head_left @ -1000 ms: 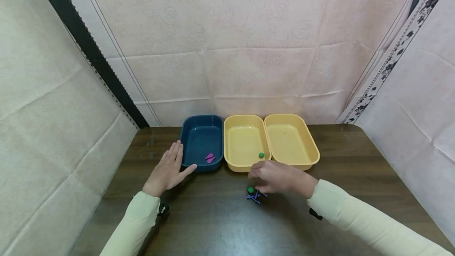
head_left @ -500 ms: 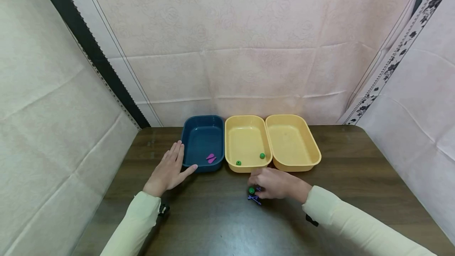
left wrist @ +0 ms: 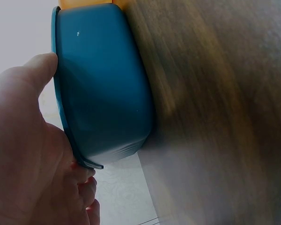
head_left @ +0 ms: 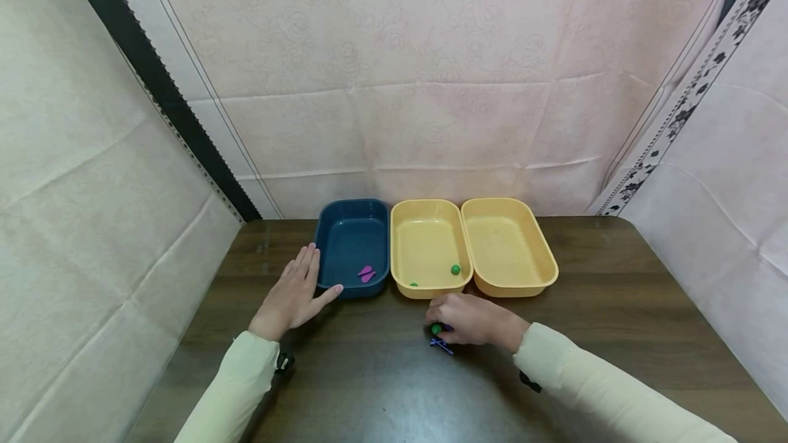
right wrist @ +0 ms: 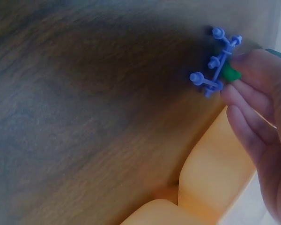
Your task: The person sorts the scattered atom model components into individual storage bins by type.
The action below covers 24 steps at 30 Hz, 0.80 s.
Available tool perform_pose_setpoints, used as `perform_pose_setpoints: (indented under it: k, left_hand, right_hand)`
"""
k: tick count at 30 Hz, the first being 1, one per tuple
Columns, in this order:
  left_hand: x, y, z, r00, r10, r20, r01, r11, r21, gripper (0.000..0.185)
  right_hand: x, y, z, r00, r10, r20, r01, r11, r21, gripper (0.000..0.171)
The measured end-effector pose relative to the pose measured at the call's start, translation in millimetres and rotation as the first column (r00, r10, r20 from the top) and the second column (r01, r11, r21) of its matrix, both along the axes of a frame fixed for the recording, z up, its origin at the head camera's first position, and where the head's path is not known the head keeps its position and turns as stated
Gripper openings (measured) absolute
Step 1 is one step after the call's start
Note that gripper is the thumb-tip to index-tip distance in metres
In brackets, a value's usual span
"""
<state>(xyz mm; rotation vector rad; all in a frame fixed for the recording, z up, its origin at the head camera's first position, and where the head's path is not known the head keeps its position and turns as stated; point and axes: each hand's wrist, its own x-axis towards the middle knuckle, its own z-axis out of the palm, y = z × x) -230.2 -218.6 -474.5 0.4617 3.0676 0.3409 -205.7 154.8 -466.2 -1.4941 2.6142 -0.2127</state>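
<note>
My right hand (head_left: 444,323) is low on the dark wooden table (head_left: 369,388), its fingertips pinching a green bead (head_left: 436,329) that lies against a small heap of purple pegged pieces (head_left: 442,343). In the right wrist view the fingers (right wrist: 246,82) cover part of the green bead (right wrist: 230,71) next to the purple pieces (right wrist: 214,61). My left hand (head_left: 294,292) lies flat on the table, its thumb against the front of the blue bin (head_left: 345,238). The left wrist view shows that hand (left wrist: 23,154) beside the blue bin (left wrist: 103,89).
A pink piece (head_left: 366,273) lies in the blue bin. The middle yellow bin (head_left: 425,241) holds two green beads (head_left: 455,269) (head_left: 413,284). The right yellow bin (head_left: 505,245) shows nothing inside. Cloth walls stand close behind and at both sides.
A second green bead appeared in the middle yellow bin and rolled to its front wall. My right hand drew back from that bin onto the bead on the table. The left hand stayed put.
</note>
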Motion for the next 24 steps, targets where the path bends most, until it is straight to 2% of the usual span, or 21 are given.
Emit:
perform_pose_setpoints:
  k: [6,10,24]
  left_hand:
    - [0.0,0.4,0.4,1.000,-0.002,0.005,0.002,1.000,-0.001,0.106]
    - [-0.5,0.9,0.0,1.000,-0.005,0.004,0.005,1.000,-0.001,0.105]
    - [0.1,-1.1,0.1,1.000,-0.001,-0.010,0.001,1.000,0.001,0.106]
  right_hand:
    - [-1.1,-2.2,-2.8,1.000,-0.009,0.018,0.009,1.000,0.020,0.012]
    - [-0.4,-2.4,1.5,1.000,-0.006,0.014,0.006,1.000,0.012,0.011]
    - [0.6,1.2,41.4,1.000,-0.016,0.015,0.017,0.999,-0.030,0.007]
